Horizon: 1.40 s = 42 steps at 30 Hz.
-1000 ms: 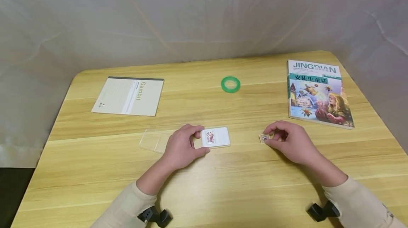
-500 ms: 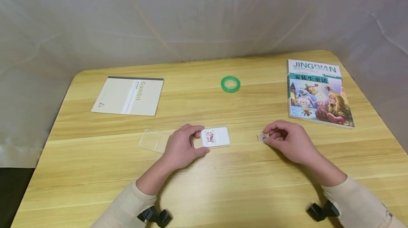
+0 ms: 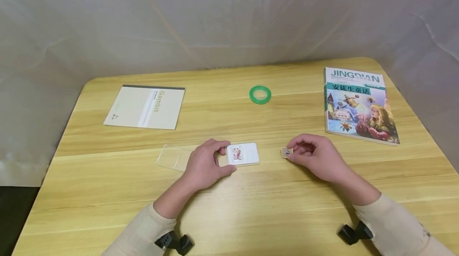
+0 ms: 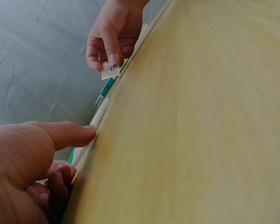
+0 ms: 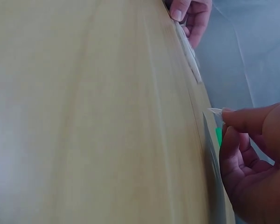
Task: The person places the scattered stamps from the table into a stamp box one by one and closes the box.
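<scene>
Right hand (image 3: 317, 158) is pinching a small stamp (image 3: 286, 152) between thumb and forefinger, just above the table (image 3: 251, 208), right of the white card holder (image 3: 243, 153); left hand (image 3: 205, 164) is gripping that holder's left end, fingers curled; clear cover (image 3: 171, 157) is lying beside it.

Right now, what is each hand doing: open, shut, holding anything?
Left hand: grips the left end of the white card tray on the table.
Right hand: pinches a small square stamp between thumb and fingers.
</scene>
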Motion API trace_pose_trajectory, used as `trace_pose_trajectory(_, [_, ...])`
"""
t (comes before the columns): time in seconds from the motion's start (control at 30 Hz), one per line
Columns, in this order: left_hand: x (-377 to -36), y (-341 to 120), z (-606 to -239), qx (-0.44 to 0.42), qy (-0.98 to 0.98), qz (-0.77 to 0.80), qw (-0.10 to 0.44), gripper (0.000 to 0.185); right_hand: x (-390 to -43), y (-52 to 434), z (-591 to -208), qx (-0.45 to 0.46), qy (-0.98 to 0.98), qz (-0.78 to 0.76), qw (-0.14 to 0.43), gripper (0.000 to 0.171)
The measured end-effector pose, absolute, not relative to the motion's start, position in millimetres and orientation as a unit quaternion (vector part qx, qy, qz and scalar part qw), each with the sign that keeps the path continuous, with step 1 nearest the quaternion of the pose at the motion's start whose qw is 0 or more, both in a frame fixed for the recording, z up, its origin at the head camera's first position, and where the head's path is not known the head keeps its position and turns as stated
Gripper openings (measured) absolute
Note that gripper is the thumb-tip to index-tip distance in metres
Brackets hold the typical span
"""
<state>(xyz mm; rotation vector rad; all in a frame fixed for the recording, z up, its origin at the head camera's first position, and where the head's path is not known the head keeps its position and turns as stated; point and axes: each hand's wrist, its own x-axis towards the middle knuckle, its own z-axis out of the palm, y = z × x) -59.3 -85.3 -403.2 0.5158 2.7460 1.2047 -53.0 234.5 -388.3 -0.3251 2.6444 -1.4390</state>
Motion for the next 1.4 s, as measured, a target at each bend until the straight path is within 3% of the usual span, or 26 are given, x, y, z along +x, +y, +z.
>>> trace_pose_trajectory(0.87, [-61.0,-85.2,-403.3,0.17,0.904,0.389,0.052,0.06,-73.1,177.8,-388.6,-0.121,0.828,-0.532,0.131,0.02])
trace_pose_trajectory(1.4, [-61.9,-85.7,-403.8,0.17,0.903,0.391,0.051,0.06,-79.4,164.9,-395.1,-0.156,0.84,-0.506,0.115,0.017])
